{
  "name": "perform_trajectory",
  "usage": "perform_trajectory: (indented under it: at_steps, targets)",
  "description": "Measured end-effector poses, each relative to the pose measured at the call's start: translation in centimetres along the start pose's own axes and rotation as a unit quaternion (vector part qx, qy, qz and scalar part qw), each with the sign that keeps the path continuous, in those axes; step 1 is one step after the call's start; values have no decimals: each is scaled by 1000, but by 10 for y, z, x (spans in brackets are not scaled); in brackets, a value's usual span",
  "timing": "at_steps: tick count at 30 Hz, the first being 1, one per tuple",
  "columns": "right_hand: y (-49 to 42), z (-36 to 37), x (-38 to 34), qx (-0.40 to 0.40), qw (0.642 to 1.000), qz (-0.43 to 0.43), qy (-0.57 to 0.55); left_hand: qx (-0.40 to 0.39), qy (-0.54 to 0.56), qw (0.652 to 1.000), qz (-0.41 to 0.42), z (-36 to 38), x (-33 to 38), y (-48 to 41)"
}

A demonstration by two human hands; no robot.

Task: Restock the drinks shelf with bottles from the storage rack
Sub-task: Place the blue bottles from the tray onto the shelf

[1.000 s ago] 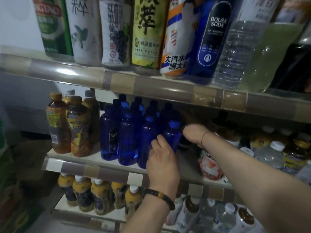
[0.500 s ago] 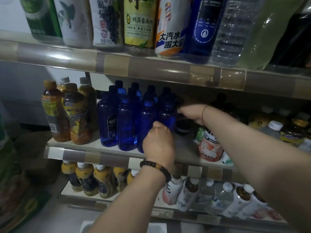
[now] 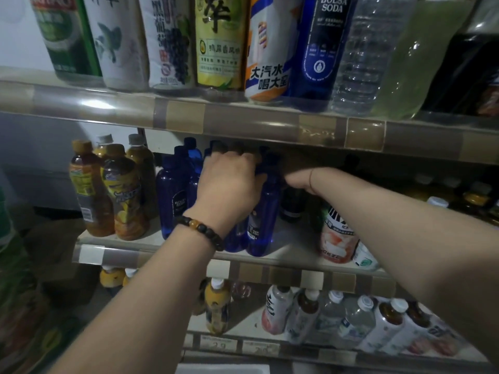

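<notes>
Under the upper shelf (image 3: 243,122), at the centre of the frame, the left hand (image 3: 229,182) lies over the tops of the blue bottles (image 3: 172,203). Its fingers are curled down round their caps and necks, with the knuckles toward the camera. A beaded bracelet (image 3: 201,228) circles that wrist. The blue bottles stand upright in a tight cluster on the middle shelf (image 3: 286,275), several rows deep, the front ones close to the shelf's edge. The hand covers the upper parts of those at the right of the cluster.

Just right of them the right hand (image 3: 297,179) reaches into the dark beneath the upper shelf, close to the rightmost blue bottle. Its fingers are lost in shadow, so I cannot tell whether they are spread or holding anything.

At centre left, amber tea bottles (image 3: 121,198) stand on the same shelf just beside the blue ones. Right of centre, below the right forearm, a pink-labelled bottle (image 3: 337,238) stands near the shelf's front.

Across the top of the frame tall bottles line the upper shelf, among them a dark blue Bolsa Soda bottle (image 3: 321,49) and a clear water bottle (image 3: 370,55) side by side. Along the bottom, the lower shelf (image 3: 337,355) holds white-capped bottles (image 3: 305,311), some of them leaning.
</notes>
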State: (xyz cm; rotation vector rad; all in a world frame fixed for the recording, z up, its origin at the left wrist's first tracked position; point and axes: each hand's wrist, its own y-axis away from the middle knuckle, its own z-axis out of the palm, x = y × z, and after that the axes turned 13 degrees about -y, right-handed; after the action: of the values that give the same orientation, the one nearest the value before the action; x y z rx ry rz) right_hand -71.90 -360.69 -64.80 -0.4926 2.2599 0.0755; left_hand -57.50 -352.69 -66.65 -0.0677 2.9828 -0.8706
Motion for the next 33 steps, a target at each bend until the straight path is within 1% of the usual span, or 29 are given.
perform_trajectory:
  at_steps: [2, 4, 6, 8, 11, 14, 15, 16, 18, 19, 20, 22, 24, 26, 27, 29, 33]
  targets:
    - [-6, -1, 0, 27, 999, -19, 42, -22, -14, 999, 46, 8, 4, -5]
    - [-13, 0, 3, 41, 996, -39, 74, -47, 18, 996, 77, 21, 3, -11]
    - [-15, 2, 2, 40, 992, -46, 107, -64, 56, 993, 82, 29, 0, -19]
    - [-17, 3, 4, 37, 991, -51, 115, -81, 79, 990, 86, 32, -4, -28]
    - [-20, 2, 13, 53, 995, -56, 57, -87, 91, 987, 97, 32, -6, -33]
    - [-13, 0, 16, 26, 998, -3, -64, -68, 90, 990, 89, 33, -2, -30]
    - [-9, 0, 15, 28, 996, 5, -84, -60, 87, 991, 86, 34, -1, -29]
    - [-6, 2, 13, 57, 995, -1, -81, -56, 85, 991, 81, 35, -2, -28]
    - [2, 3, 16, 140, 988, -10, -69, -52, 92, 991, 77, 37, -4, -27]
    - [7, 1, 17, 147, 986, -4, -83, -55, 100, 990, 80, 37, -6, -27]
    - [16, 1, 16, 117, 989, 11, -95, -62, 111, 988, 84, 36, -9, -27]
    - [30, -4, 13, 29, 994, 36, -98, -79, 122, 986, 86, 34, -16, -29]
    - [33, -11, 7, -31, 999, 15, -8, -83, 109, 988, 69, 32, -22, -32]
    - [30, -13, 1, -37, 995, 1, 90, -76, 74, 993, 54, 33, -24, -33]
    - [28, -13, 1, -39, 992, -1, 120, -74, 54, 994, 54, 34, -23, -33]
    - [25, -9, -2, -37, 988, -16, 146, -78, 35, 994, 61, 37, -21, -33]
    - [22, -2, 0, -32, 980, -52, 188, -81, 37, 995, 53, 32, -20, -36]
